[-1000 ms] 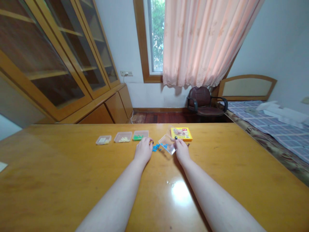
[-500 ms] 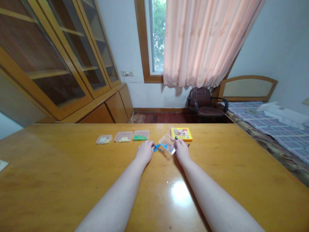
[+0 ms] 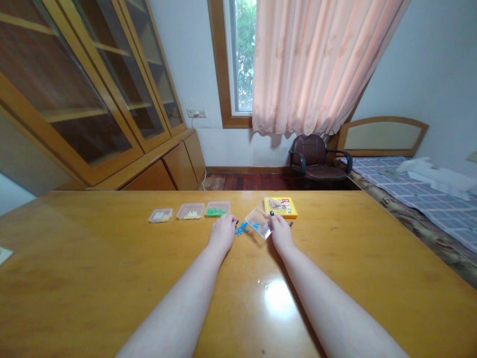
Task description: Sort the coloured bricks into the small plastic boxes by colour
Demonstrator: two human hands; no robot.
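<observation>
In the head view, the left hand [image 3: 222,234] was seen in the middle of the table, with its fingers brought narrowly together just beside a small scatter of blue plastic pieces [image 3: 242,228] lying on the wooden table [image 3: 112,258]; whether a piece was pinched between the fingertips could not be told. The right hand [image 3: 282,233] was holding a clear plastic box [image 3: 257,223] by its right side, and this box was tilted, with its lower corner near the table surface and some blue pieces lying close to it. The box was judged to be very light and stiff but perhaps slippery, so that it would best be taken by its rim, while the tiny, light blue pieces would need a careful pinch by the fingertips. Three shallow clear trays were placed in a row to the left of the hands: the first tray [image 3: 160,215] held a pale flat item, the second tray [image 3: 190,211] held cream pieces, and the third tray [image 3: 217,209] held green pieces. Behind the right hand, a yellow box [image 3: 280,207] was lying flat, and a red label was seen on its face, but its writing was too small to be read.
</observation>
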